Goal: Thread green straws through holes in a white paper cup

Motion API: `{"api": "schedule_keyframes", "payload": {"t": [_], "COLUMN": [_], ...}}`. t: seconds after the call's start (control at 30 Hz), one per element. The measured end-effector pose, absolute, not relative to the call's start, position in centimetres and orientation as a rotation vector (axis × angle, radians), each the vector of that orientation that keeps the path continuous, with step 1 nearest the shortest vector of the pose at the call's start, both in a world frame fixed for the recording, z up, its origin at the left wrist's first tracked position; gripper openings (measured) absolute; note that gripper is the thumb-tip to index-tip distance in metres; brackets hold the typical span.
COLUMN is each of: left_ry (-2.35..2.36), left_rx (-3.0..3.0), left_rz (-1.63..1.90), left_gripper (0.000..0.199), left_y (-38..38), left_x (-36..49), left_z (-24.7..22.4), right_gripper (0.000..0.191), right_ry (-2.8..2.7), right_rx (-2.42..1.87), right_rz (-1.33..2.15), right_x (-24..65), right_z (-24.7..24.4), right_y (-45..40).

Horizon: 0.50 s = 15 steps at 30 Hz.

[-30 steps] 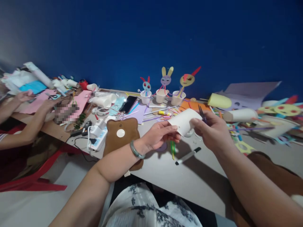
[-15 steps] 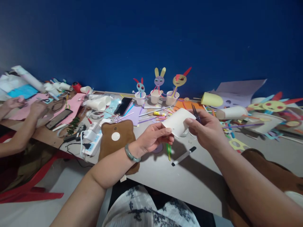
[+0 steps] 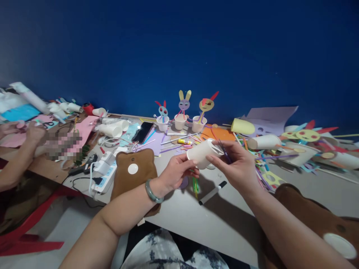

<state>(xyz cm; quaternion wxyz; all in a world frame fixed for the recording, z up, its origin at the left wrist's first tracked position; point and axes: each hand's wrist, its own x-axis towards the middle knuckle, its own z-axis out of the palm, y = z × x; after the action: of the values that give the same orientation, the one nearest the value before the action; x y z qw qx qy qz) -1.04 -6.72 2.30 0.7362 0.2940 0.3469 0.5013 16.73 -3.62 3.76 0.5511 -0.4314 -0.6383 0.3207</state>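
Both my hands hold a white paper cup [image 3: 200,155] above the table, tilted on its side with its open rim toward the upper right. My left hand [image 3: 179,170], with a bracelet at the wrist, pinches the cup's base end. My right hand [image 3: 237,160] has its thumb on the rim end. A pair of dark scissors [image 3: 225,150] is also tucked in the right hand, mostly hidden by the fingers. Below the cup lie a white marker with black ends [image 3: 212,193] and green-yellow strips [image 3: 195,186].
Three paper-faced figures stand in white cups [image 3: 181,122] by the blue wall. A phone [image 3: 142,132], a power strip [image 3: 108,173] and brown bear-shaped mats [image 3: 140,188] lie left and right. More cup crafts [image 3: 305,136] crowd the right. At far left, another person's hands [image 3: 36,136] work over pink paper.
The cup has turned, so its open rim now shows at the upper right. The scissors have swung lower within my right hand. The view has shifted slightly.
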Motion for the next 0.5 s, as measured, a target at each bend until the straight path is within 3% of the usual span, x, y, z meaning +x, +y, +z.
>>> {"api": "schedule_keyframes", "payload": {"t": [0.27,0.5], "left_ry": [0.769,0.769], "left_rx": [0.673,0.641], "left_rz": [1.122,1.105], "left_gripper": [0.035,0.037], "left_y": [-6.72,-6.78], "left_x": [-1.03,-1.21], "left_z": [2.26,2.55], "right_gripper": [0.042,0.042], "right_ry": [-1.556,-1.570], "right_rx": [-1.040,-1.033], "right_rz": [0.657,0.614], "right_x": [16.81,16.79], "right_z": [3.53,3.54], "right_y": [-3.90,-4.30]}}
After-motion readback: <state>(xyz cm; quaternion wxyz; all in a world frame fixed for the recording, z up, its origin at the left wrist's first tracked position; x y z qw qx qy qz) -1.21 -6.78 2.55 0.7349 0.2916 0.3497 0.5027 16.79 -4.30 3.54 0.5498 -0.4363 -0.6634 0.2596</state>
